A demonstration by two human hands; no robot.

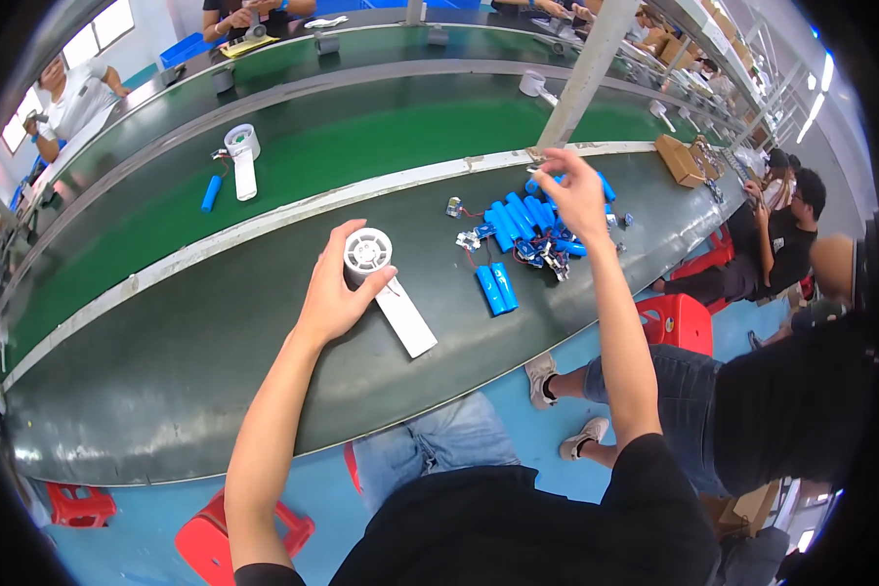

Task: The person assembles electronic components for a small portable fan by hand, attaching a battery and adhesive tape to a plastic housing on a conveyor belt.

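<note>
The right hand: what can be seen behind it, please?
Blue cylinders show on both sides of the right hand. Whatever lies directly behind the hand is covered and cannot be seen.

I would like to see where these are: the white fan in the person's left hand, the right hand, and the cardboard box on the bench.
White fan [405,318]: head view, on its flat handle.
Right hand [580,199]: head view, on its back.
Cardboard box [678,162]: head view, on its brown side.
</note>
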